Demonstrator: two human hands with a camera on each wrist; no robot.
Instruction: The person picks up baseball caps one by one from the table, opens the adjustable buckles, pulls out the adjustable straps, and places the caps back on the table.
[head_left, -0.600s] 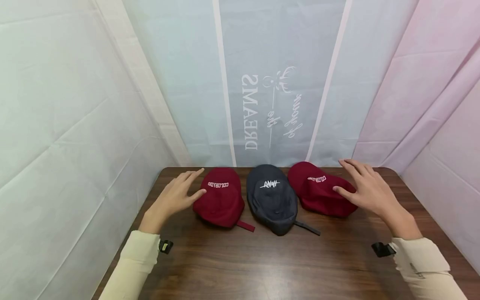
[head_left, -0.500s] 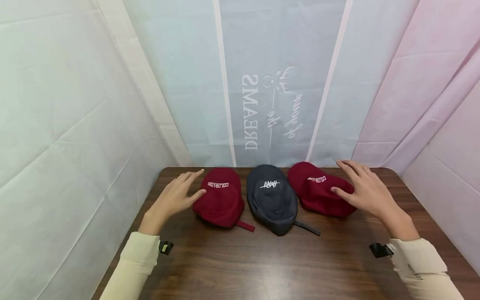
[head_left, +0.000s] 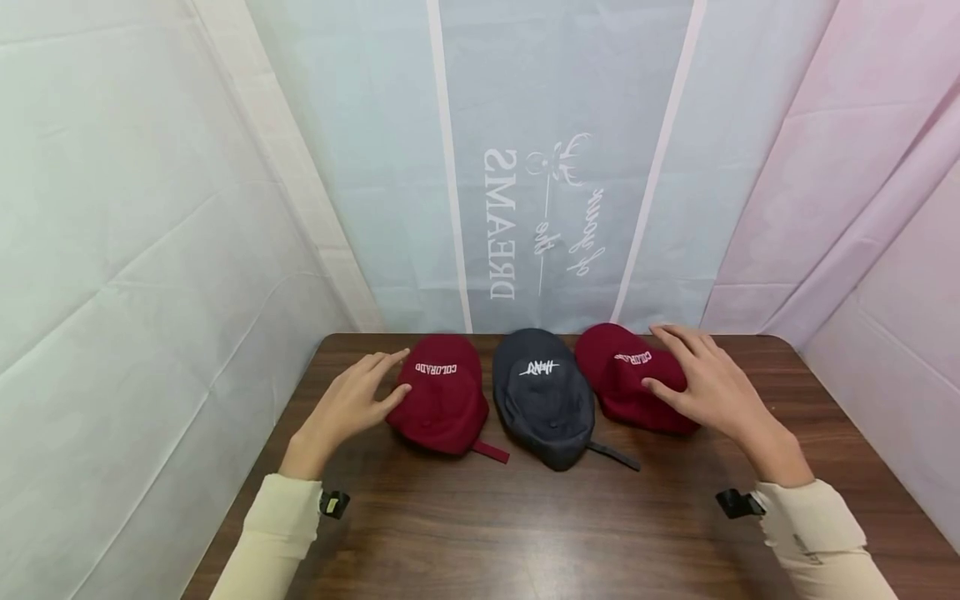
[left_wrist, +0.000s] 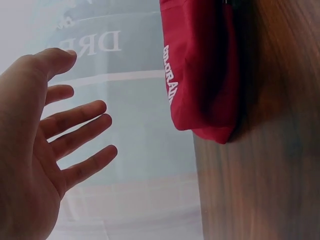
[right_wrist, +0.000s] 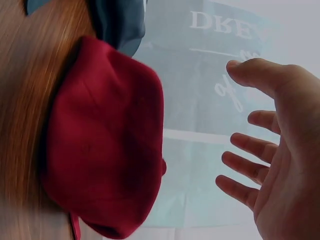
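Three caps lie side by side at the table's far edge. On the left is a red cap [head_left: 442,408] lettered COLORADO; my left hand [head_left: 348,404] hovers at its left side, fingers spread, with a gap between them in the left wrist view. A dark grey cap [head_left: 543,408] with white lettering sits in the middle. The right red cap [head_left: 626,392] is turned at an angle and partly hidden behind my right hand [head_left: 716,387]. In the right wrist view that hand's fingers are extended and apart from the cap's crumpled crown [right_wrist: 105,140].
The brown wooden table [head_left: 525,533] has a fabric backdrop [head_left: 390,167] with white print hanging behind it. White cloth walls [head_left: 150,292] stand on the left and right sides. The caps' loose straps [head_left: 491,452] point toward the front right.
My right hand has moved left, further over the right red cap. The left hand has shifted only slightly. All three caps lie where they were.
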